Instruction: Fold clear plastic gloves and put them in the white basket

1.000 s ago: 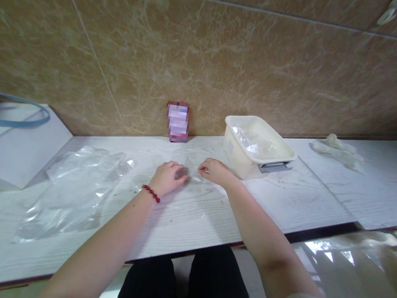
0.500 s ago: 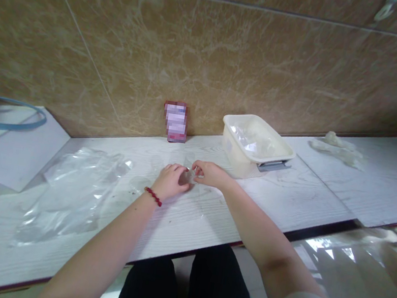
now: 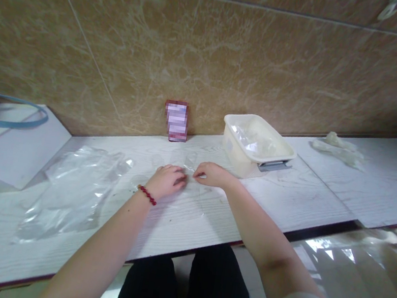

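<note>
My left hand [image 3: 166, 182], with a red bead bracelet [image 3: 147, 195] at the wrist, rests low over the white tabletop. Its fingers are curled downward and closed; what they hold, if anything, is hidden. Close by on the right, my right hand [image 3: 212, 175] pinches with thumb and fingertips at the edge of a small clear plastic piece [image 3: 189, 163]. This see-through piece lies at and just behind the fingertips, and its outline is hard to make out. A narrow gap separates the two hands.
A cream plastic box [image 3: 236, 157] with clear pieces inside stands behind my right hand. Flat clear plastic bags [image 3: 73, 190] lie at left, beside a white box [image 3: 0, 149] with a blue band [image 3: 19, 126]. A blurred red-and-white card [image 3: 176, 122] leans on the wall; pale gloves [image 3: 338, 149] lie far right.
My left hand has shifted slightly left and its fingers have drawn in, widening the gap between the hands. The right hand stays nearly in place, its pinch tighter.
</note>
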`<state>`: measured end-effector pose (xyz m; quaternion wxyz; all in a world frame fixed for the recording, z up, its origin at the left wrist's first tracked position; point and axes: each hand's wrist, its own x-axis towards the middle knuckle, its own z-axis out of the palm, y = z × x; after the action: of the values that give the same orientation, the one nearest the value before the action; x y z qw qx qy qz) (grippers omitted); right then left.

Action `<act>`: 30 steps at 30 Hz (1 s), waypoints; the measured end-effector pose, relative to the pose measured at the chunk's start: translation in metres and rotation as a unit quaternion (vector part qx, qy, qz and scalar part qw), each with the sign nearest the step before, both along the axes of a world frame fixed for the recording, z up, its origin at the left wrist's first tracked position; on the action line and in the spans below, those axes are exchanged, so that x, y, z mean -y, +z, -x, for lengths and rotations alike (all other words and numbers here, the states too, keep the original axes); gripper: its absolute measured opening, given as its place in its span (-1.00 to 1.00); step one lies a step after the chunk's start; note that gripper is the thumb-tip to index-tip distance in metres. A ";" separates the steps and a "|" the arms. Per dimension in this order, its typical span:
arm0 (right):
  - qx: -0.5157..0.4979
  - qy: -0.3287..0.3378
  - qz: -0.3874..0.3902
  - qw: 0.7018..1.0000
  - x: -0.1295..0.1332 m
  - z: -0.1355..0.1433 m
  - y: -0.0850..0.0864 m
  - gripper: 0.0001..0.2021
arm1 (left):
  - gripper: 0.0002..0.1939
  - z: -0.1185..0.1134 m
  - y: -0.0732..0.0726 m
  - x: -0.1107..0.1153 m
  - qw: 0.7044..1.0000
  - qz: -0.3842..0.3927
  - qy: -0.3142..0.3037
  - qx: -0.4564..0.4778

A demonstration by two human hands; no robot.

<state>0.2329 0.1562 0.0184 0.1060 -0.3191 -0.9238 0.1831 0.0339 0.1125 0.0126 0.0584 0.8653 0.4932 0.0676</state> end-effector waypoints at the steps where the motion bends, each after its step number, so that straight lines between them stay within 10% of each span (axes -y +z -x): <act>1: 0.002 -0.004 0.002 1.000 0.000 0.000 0.001 -0.80 | -0.72 0.000 0.002 0.001 1.000 0.002 -0.004 -0.001; 30: 0.114 -0.112 0.020 0.987 -0.003 -0.008 0.007 -0.65 | -0.68 0.028 0.016 0.004 0.993 0.113 0.037 -0.013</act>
<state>0.2412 0.1587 0.0251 0.0132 -0.4416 -0.8843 0.1508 0.0055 0.1088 0.0291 0.1466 0.8349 0.5304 0.0029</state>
